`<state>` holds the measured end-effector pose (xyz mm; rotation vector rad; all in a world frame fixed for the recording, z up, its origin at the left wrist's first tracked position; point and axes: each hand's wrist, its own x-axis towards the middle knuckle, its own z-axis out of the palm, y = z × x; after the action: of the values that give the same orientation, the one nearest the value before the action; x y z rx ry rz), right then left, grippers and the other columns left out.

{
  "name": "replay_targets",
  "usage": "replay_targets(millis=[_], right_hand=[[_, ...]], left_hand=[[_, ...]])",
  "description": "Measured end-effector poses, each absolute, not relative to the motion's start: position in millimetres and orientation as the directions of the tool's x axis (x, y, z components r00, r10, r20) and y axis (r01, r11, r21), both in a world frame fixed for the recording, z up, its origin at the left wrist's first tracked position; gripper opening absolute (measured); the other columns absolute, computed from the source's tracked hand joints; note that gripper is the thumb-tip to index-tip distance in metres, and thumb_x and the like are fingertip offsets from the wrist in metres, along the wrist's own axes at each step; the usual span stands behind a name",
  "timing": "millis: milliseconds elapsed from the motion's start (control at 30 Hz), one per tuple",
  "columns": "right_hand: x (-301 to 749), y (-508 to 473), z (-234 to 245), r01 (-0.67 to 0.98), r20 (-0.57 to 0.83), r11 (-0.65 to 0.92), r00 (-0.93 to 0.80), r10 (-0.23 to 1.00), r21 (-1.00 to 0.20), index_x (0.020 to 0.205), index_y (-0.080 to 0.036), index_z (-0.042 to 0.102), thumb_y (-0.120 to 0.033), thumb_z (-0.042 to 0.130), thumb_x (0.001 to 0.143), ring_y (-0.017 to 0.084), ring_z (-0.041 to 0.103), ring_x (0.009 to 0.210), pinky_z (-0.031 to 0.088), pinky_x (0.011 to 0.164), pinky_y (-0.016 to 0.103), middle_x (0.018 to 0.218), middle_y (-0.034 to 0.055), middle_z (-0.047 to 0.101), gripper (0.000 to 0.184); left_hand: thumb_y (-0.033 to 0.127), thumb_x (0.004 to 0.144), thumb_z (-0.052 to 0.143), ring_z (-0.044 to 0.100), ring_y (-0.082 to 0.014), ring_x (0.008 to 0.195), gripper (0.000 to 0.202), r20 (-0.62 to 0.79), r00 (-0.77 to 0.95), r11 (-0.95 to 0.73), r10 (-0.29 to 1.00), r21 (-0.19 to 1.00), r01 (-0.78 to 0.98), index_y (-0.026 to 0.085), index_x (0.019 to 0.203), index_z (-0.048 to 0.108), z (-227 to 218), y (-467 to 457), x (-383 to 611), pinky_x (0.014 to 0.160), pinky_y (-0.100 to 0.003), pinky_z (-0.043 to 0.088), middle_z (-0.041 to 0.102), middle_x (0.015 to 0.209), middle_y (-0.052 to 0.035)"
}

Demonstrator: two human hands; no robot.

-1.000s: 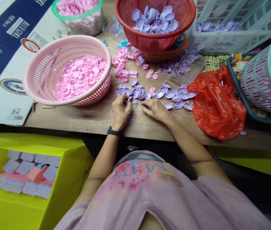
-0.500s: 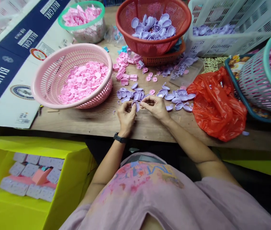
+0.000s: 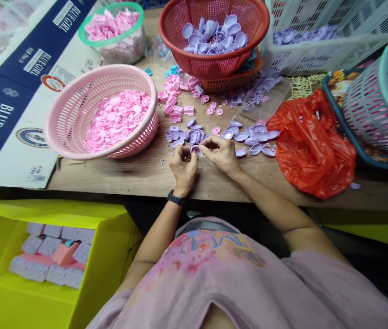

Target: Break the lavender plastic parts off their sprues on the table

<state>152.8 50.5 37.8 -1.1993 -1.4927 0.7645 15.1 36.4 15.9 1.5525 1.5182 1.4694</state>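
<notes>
Between finger and thumb of my left hand (image 3: 184, 168) is a small oval purple plastic piece (image 3: 195, 151), held just above the table's front part. My right hand (image 3: 221, 155) is closed in a pinch at the right edge of that piece; whatever its fingertips grip is too small to make out. Just beyond my hands lie loose purple plastic pieces (image 3: 257, 135) of the same rounded kind, some with thin hooked ends. More of them form a small pile (image 3: 195, 135) behind my left hand.
A pink basket (image 3: 51, 130) of pink parts stands left, a red basket (image 3: 214, 66) of purple pieces behind. A crumpled red plastic bag (image 3: 313, 151) lies right, beside a teal-rimmed basket (image 3: 358, 98). Loose pink parts (image 3: 176, 98) lie mid-table. A yellow box (image 3: 111, 246) is below left.
The view has shifted slightly. Both hands stay together around the purple piece, which seems a little turned, and the right fingertips remain at its edge.
</notes>
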Motion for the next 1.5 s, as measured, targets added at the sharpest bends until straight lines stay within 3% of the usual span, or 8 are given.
replay_targets(millis=[300, 533, 667, 833, 1200, 1500], right_hand=[[151.8, 51.2, 34.8, 0.281, 0.296, 0.277, 0.029, 0.955, -0.919, 0.079, -0.020, 0.072, -0.035, 0.073, 0.082, 0.014, 0.065, 0.064, 0.054, 0.064, 0.027, 0.075, 0.0016, 0.074, 0.016], [151.6, 56.7, 27.1, -0.013, 0.129, 0.129, -0.021, 0.991, -0.992, 0.075, -0.018, 0.072, -0.040, 0.079, 0.075, 0.014, 0.066, 0.063, 0.055, 0.061, 0.026, 0.071, 0.0018, 0.072, 0.023], [150.7, 56.7, 27.9, -0.081, 0.090, 0.088, -0.021, 0.996, -0.993, 0.073, -0.017, 0.072, -0.036, 0.080, 0.071, 0.012, 0.063, 0.058, 0.053, 0.057, 0.024, 0.069, 0.0012, 0.071, 0.021], [151.4, 56.3, 31.6, -0.135, 0.049, 0.041, -0.055, 0.997, -0.990, 0.071, -0.017, 0.072, -0.031, 0.078, 0.071, 0.011, 0.062, 0.058, 0.053, 0.058, 0.024, 0.069, 0.0008, 0.071, 0.016], [149.8, 57.8, 25.8, 0.038, 0.169, 0.169, 0.009, 0.986, -0.985, 0.075, -0.017, 0.073, -0.040, 0.081, 0.074, 0.011, 0.061, 0.060, 0.050, 0.059, 0.025, 0.071, 0.0014, 0.071, 0.024], [148.4, 58.9, 19.9, -0.005, 0.155, 0.155, -0.013, 0.988, -0.988, 0.072, -0.017, 0.071, -0.034, 0.080, 0.072, 0.012, 0.060, 0.061, 0.048, 0.058, 0.025, 0.071, 0.0016, 0.071, 0.019]], left_hand=[[0.037, 0.091, 0.063, 0.057, -0.0102, 0.061, 0.022, 0.411, -0.192, -0.283, 0.891, 0.834, 0.474, 0.023, 0.079, 0.053, 16.2, 34.0, 15.2, 0.063, -0.023, 0.046, 0.061, 0.070, 0.0030], [0.036, 0.094, 0.057, 0.062, -0.0141, 0.069, 0.016, 0.480, -0.134, -0.312, 0.867, 0.732, 0.606, 0.022, 0.086, 0.056, 9.8, 33.9, 12.7, 0.072, -0.028, 0.049, 0.065, 0.079, -0.0015], [0.033, 0.094, 0.054, 0.060, -0.0160, 0.071, 0.015, 0.527, -0.084, -0.336, 0.846, 0.648, 0.683, 0.022, 0.085, 0.057, 7.7, 33.4, 12.2, 0.075, -0.032, 0.048, 0.064, 0.077, -0.0030], [0.029, 0.094, 0.053, 0.060, -0.0175, 0.073, 0.013, 0.532, -0.065, -0.342, 0.844, 0.628, 0.699, 0.021, 0.084, 0.058, 5.9, 34.3, 12.4, 0.076, -0.033, 0.048, 0.064, 0.077, -0.0043], [0.031, 0.096, 0.054, 0.060, -0.0165, 0.070, 0.018, 0.532, -0.063, -0.345, 0.844, 0.630, 0.696, 0.021, 0.088, 0.066, 13.6, 38.4, 12.0, 0.072, -0.031, 0.047, 0.068, 0.078, -0.0042], [0.025, 0.098, 0.050, 0.067, -0.0181, 0.077, 0.018, 0.652, 0.072, -0.491, 0.755, 0.490, 0.721, 0.018, 0.094, 0.066, 0.4, 38.3, 8.5, 0.074, -0.031, 0.049, 0.070, 0.080, -0.0064]])
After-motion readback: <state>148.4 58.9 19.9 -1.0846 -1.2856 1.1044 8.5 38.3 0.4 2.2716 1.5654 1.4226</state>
